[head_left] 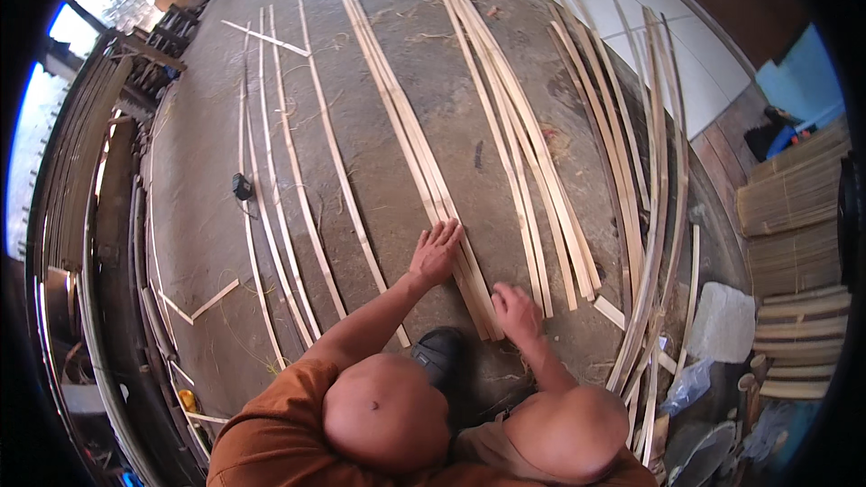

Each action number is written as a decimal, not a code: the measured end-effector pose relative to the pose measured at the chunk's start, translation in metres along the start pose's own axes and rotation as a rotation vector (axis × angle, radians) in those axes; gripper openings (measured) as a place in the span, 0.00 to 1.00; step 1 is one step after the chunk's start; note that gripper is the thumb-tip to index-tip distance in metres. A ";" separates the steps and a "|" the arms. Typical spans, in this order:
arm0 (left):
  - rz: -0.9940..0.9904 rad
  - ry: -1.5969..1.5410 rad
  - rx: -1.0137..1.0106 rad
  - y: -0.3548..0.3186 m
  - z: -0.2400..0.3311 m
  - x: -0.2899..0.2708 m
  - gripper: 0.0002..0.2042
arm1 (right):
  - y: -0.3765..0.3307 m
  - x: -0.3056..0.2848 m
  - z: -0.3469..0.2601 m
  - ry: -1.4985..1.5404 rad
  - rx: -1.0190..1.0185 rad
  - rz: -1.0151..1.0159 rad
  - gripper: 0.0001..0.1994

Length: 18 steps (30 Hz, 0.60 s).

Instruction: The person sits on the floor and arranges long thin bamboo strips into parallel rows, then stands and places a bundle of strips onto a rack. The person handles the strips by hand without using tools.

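Pale cream bamboo strips [424, 162], grey concrete floor [207, 126], white floor tiles [631, 9], rust-orange shorts [280, 433], black shoe [442, 356], small black object [242, 187], blue sheet [807, 77], tan stacked slats [789, 194]

The person wears rust-orange clothing: the fabric covers the left shoulder and upper arm at the lower edge of the view, with a short sleeve that ends above the elbow. Shorts of a similar brownish-orange cloth show between the thighs and leave both knees bare. Both forearms are uncovered, and the left hand [437, 251] and right hand [517, 312] are bare, without gloves, rings or a watch. A black shoe [440, 353] covers one foot.
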<state>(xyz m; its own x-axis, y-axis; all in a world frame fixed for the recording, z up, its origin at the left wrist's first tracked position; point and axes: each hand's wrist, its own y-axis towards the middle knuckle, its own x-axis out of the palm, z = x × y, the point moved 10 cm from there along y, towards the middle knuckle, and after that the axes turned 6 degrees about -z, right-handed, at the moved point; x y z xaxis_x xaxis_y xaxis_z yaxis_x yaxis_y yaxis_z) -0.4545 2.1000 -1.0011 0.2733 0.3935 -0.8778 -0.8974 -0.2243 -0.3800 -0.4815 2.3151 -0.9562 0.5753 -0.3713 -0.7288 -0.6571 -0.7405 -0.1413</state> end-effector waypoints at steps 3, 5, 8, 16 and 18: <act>0.015 -0.012 -0.027 -0.009 -0.013 0.001 0.29 | 0.015 -0.056 0.006 -0.105 0.187 0.139 0.14; 0.022 -0.018 -0.012 -0.005 -0.003 0.000 0.28 | 0.015 -0.061 0.052 -0.227 0.269 0.124 0.14; 0.049 -0.016 -0.010 -0.004 -0.002 0.001 0.28 | 0.015 -0.059 0.084 -0.216 0.322 -0.004 0.16; 0.090 -0.012 -0.013 -0.008 -0.006 0.001 0.28 | -0.005 -0.109 0.042 0.078 0.212 0.386 0.12; 0.108 -0.032 -0.022 -0.009 -0.007 0.001 0.28 | -0.011 -0.108 0.020 0.248 0.175 0.376 0.16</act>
<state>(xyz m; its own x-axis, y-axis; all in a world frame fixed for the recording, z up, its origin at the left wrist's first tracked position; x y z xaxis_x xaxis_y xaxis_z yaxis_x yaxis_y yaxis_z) -0.4441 2.0964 -1.0008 0.1638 0.3942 -0.9043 -0.9131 -0.2864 -0.2902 -0.5463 2.3747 -0.8892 0.3670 -0.7333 -0.5724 -0.9017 -0.4316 -0.0252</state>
